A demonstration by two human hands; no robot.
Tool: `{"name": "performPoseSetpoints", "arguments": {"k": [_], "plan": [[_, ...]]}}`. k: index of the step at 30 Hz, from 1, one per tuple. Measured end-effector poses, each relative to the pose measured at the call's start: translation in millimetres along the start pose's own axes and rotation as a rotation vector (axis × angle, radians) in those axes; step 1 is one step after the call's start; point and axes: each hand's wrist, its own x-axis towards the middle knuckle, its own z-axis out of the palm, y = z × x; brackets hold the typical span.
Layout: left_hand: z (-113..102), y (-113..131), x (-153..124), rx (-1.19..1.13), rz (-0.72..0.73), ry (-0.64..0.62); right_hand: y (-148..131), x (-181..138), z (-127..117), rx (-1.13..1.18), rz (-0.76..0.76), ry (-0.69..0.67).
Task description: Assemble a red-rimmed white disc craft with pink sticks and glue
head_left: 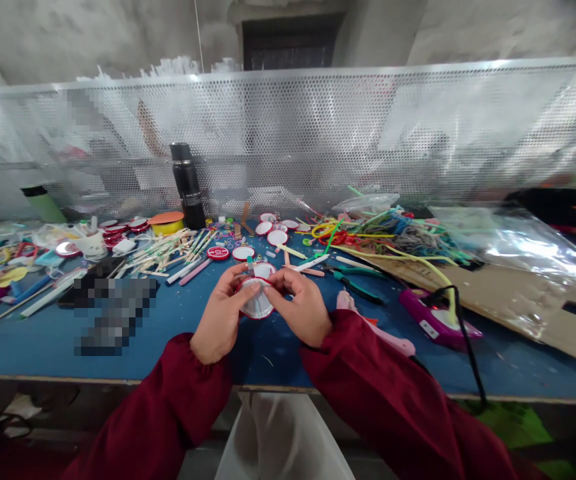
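Both my hands meet over the blue table near its front edge. My left hand and my right hand pinch a small white paper cup with a red rim between their fingers, holding it on its side just above the table. Dark red sleeves cover both forearms. More red-rimmed white cups and lids lie scattered behind the hands. Thin sticks lie to the left.
A purple glue gun with a black cord lies right of my hands, by green pliers and cardboard. A pile of coloured pipe cleaners sits beyond. A black flask stands before a perforated metal screen.
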Motion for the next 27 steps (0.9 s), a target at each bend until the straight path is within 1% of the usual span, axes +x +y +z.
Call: {"name": "performPoseSetpoints", "arguments": {"k": [7,13,16,22,27], "plan": [[1.3,2.8,0.4,-0.077,-0.018,0.022,-1.6,2.2,-0.2,0.103,0.080,-0.037],[0.5,-0.7,2.9,-0.119,0.040,0.039,-0.2,2.5,0.7,0.166,0.112,-0.049],[-0.2,-1.6,4.0,-0.105,0.041,0.036,-0.4,2.0,0.6,0.159,0.115,-0.050],[1.2,1.3,5.6,-0.117,0.027,0.087,-1.5,1.1,-0.2,0.129,0.120,-0.078],[-0.1,1.7,7.3,-0.142,-0.012,0.071,-1.5,1.0,-0.3,0.131,0.128,-0.092]]}}
